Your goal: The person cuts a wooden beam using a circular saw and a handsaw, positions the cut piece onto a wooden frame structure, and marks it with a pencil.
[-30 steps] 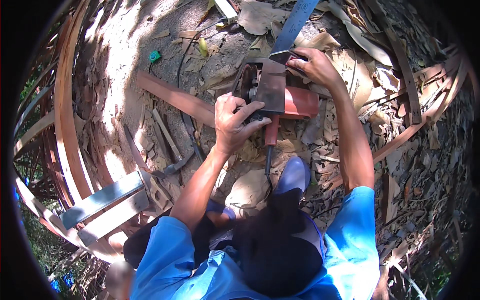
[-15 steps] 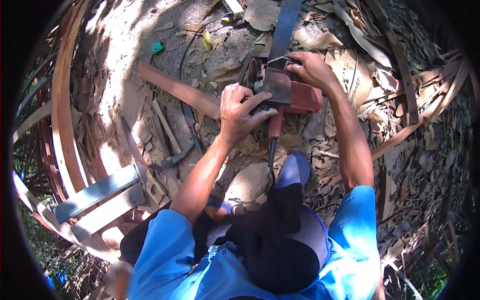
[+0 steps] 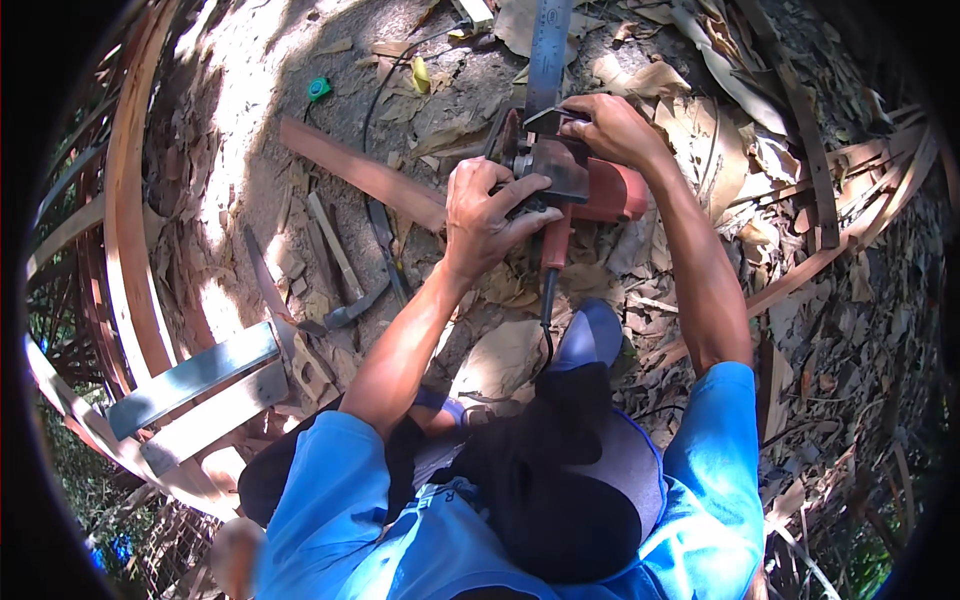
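A red and grey power tool (image 3: 600, 188) with a black cord lies on the leaf-covered ground in front of me. My left hand (image 3: 487, 212) is wrapped around its orange-red handle and grey body. My right hand (image 3: 612, 128) rests on the top of the tool, fingers pressing its metal guard next to a long grey metal bar (image 3: 548, 50) that runs away from me. The tool's front is partly hidden by both hands.
A reddish wooden strip (image 3: 360, 172) lies left of the tool, with a hammer (image 3: 345, 275) and thin sticks beside it. Curved wooden slats (image 3: 125, 220) arc along the left. Grey metal bars (image 3: 190, 375) lie lower left. A small green object (image 3: 318, 88) sits far left. Dry leaves and wood strips cover the right.
The view has shifted slightly, so the tool and hands sit a little higher. Both hands keep their hold on the tool with little change.
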Available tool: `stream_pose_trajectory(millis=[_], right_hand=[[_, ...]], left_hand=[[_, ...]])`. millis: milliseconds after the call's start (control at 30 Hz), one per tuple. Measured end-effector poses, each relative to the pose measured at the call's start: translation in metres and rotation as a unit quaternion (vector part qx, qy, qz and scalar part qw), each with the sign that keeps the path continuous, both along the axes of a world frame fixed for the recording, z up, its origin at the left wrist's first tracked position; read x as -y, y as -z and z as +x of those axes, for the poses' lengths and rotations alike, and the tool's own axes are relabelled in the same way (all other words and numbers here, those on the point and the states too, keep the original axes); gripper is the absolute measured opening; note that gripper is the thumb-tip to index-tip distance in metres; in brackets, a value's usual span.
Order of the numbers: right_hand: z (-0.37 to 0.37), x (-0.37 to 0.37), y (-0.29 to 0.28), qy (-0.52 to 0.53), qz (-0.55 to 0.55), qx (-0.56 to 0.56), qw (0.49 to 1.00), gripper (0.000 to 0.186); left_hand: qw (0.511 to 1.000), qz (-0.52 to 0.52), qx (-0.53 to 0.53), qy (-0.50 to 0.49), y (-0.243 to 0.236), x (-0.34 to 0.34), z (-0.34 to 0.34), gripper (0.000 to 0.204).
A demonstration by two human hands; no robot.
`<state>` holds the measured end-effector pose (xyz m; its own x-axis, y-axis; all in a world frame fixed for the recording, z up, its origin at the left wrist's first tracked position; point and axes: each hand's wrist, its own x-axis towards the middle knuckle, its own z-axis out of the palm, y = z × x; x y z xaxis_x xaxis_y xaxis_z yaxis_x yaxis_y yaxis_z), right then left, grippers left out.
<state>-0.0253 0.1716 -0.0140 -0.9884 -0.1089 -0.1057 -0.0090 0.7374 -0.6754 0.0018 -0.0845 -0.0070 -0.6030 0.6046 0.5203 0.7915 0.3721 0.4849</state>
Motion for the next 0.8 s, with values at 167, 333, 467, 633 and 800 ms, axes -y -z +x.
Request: stream_pose_trajectory(millis=[167,333,467,633,800], right_hand=[[-0.007,0.009,0.005,0.003,-0.012,0.008,1.0,0.037],[-0.015,0.012,0.01,-0.006,-0.002,0.042,0.999,0.041],[-0.017,0.012,0.011,-0.012,-0.026,0.049,0.998,0.04],[-0.019,0.011,0.009,-0.023,-0.017,0.033,0.999,0.039],[-0.023,0.009,0.011,-0.059,0.027,0.054,0.996,0.042]], left_hand=[[1.0,0.015,0.0,-0.005,0.0,0.0,0.0,0.045],[1.0,0.014,-0.005,0.002,0.0,0.001,0.0,0.044],[1.0,0.017,-0.001,0.001,0.001,0.002,-0.001,0.044],[1.0,0.031,-0.006,-0.001,0.005,0.002,-0.001,0.045],[0.999,0.035,-0.013,-0.006,0.007,0.002,-0.002,0.046]])
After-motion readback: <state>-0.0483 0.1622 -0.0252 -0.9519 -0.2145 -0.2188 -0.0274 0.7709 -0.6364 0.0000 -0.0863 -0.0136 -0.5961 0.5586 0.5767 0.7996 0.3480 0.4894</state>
